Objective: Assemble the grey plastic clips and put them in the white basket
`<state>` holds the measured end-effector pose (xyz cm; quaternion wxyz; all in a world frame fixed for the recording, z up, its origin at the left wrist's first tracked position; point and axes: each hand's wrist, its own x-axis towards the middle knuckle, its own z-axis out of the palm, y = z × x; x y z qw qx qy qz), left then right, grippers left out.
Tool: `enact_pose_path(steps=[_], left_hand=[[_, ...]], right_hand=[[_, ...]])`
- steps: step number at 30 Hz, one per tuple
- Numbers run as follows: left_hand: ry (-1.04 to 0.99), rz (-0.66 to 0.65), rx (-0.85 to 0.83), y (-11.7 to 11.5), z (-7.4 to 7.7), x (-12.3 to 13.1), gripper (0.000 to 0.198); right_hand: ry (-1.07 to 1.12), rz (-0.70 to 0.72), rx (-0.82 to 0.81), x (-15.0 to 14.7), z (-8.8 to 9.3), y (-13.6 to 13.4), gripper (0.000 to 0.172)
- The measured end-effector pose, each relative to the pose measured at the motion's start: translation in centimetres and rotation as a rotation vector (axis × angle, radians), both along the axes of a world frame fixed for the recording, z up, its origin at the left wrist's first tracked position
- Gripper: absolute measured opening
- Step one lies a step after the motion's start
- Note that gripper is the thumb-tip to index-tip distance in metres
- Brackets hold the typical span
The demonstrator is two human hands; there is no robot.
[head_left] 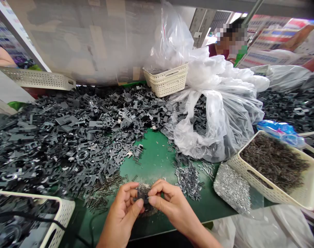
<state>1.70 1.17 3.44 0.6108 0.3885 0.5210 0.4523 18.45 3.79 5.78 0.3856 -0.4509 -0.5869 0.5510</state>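
Observation:
Near the front edge of the green table, my left hand (126, 207) pinches a small dark grey plastic part (142, 195) between thumb and fingers. From the other side my right hand (168, 199) has its thumb and index finger closed at the same part. Fingers cover much of it, so its full shape is hidden. Small springs (98, 196) lie loose beyond my left hand. To the right of my right hand sits a little heap of small grey metal pieces (189, 181).
A large pile of dark plastic parts (69, 127) spreads across the left and back. Clear plastic bags (219, 117) bulge at the right. Baskets stand around: one of springs (275, 162), one of plastic parts (61, 213). A clear tray holds shiny pieces (233, 187). A person (224, 41) is behind.

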Motion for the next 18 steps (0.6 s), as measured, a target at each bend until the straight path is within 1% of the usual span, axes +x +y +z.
enact_pose_path(steps=[2, 4, 7, 10, 12, 18], left_hand=[[0.027, -0.036, -0.010, 0.0, 0.0, -0.2, 0.039], [0.113, -0.044, -0.013, 0.0, 0.1, -0.5, 0.035], [0.247, -0.027, 0.020, -0.1, 0.6, -0.8, 0.036], [0.341, -0.090, 0.069, 0.0, 0.9, -1.1, 0.034], [0.394, -0.138, 0.092, 0.1, 1.0, -1.3, 0.032], [0.473, -0.258, 0.204, 0.7, 1.3, -1.2, 0.025]], right_hand=[[-0.035, 0.030, -0.038, 0.0, 0.0, 0.2, 0.024], [-0.063, 0.036, -0.067, 0.0, -0.1, 0.2, 0.024], [-0.006, 0.026, -0.119, -0.2, -0.4, 0.1, 0.021], [0.049, 0.043, -0.164, -0.1, -0.6, 0.0, 0.018], [-0.015, 0.059, -0.144, -0.1, -0.6, 0.0, 0.014], [-0.302, 0.095, 0.022, 0.2, -0.7, -0.4, 0.014]])
